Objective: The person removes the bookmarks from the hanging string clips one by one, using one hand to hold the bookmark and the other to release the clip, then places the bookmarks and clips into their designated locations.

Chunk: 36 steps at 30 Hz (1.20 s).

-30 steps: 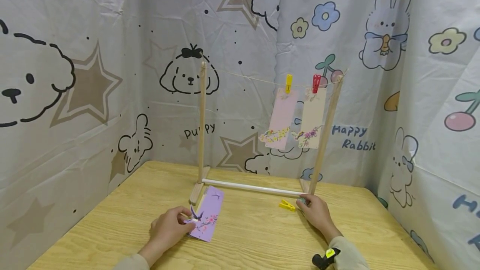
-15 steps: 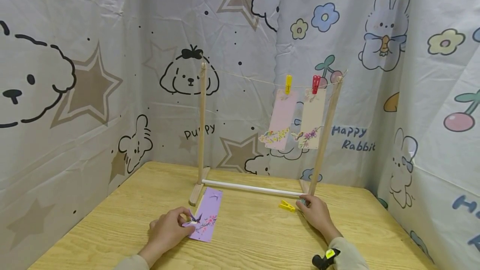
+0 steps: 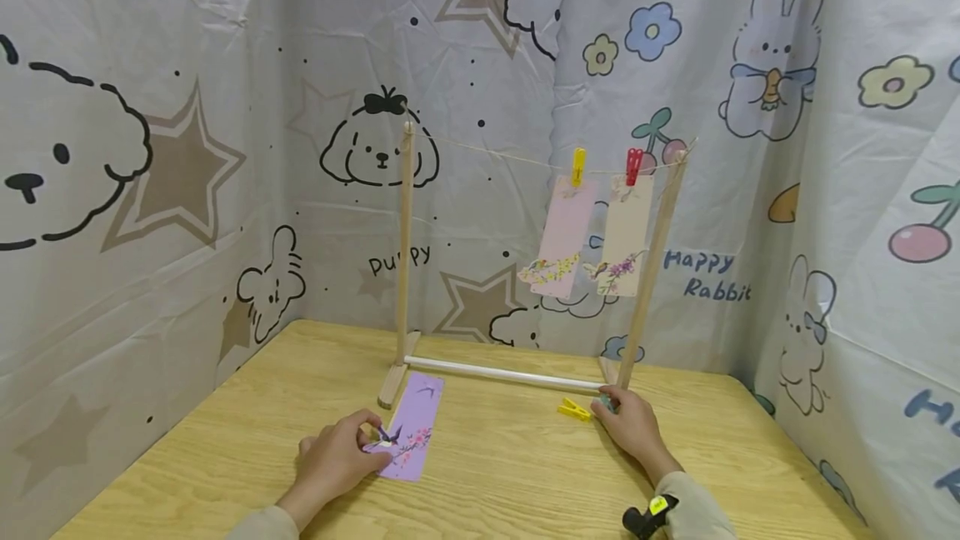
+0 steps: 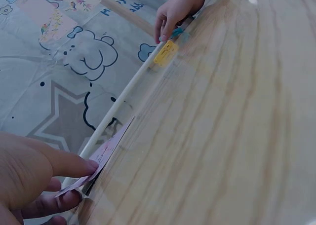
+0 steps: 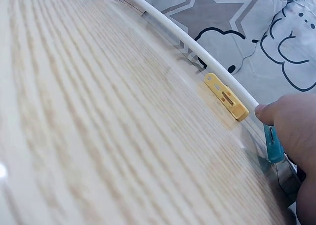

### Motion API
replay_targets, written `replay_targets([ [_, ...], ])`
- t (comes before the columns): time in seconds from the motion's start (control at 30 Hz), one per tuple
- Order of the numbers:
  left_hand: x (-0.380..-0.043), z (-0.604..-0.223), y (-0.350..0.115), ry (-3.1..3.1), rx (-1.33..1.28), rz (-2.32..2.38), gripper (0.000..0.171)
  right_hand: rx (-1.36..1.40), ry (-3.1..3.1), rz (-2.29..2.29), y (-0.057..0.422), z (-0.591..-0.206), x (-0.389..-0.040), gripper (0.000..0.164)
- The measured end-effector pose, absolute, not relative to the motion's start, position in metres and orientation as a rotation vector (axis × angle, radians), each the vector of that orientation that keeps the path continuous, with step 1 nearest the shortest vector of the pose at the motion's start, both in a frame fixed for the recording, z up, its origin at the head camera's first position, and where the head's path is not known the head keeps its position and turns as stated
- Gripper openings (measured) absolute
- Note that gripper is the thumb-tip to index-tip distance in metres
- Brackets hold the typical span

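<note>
My left hand (image 3: 339, 454) pinches the left edge of a purple bookmark (image 3: 415, 432) printed with a swallow and pink blossoms. In the left wrist view the thumb presses the bookmark (image 4: 104, 153) from above, fingers beneath; its near end is raised off the table. At the foot of the stand's right post my right hand (image 3: 632, 427) holds a teal clothespin (image 5: 273, 143), mostly covered by the fingers in the head view. Just left of it lies a yellow clothespin (image 3: 574, 410), apart from the hand.
A wooden stand with a left post (image 3: 405, 248), a right post (image 3: 651, 273) and a white bottom rod (image 3: 502, 373) bears a string. From the string hang a pink bookmark (image 3: 562, 232) and a cream bookmark (image 3: 626, 232) by yellow and red clothespins. Patterned curtains (image 3: 480, 65) surround the table (image 3: 517, 473).
The purple bookmark's raised left side has tipped slightly lower in my left hand. My right hand stays in nearly the same place beside the post.
</note>
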<state>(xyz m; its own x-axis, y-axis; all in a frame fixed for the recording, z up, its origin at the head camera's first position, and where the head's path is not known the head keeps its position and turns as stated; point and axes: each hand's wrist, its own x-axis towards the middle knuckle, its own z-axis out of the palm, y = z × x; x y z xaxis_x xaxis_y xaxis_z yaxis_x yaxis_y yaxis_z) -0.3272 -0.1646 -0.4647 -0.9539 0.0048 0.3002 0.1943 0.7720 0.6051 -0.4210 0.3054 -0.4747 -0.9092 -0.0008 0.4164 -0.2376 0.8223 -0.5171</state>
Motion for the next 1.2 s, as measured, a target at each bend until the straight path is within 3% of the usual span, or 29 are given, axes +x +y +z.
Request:
replay_targets([
  [1.2,-0.3234,-0.4601,-0.1623,-2.718,-0.128,-0.929,0.045,0.184,-2.628,0.781,0.3058,-0.4757,-0.4219,0.033],
])
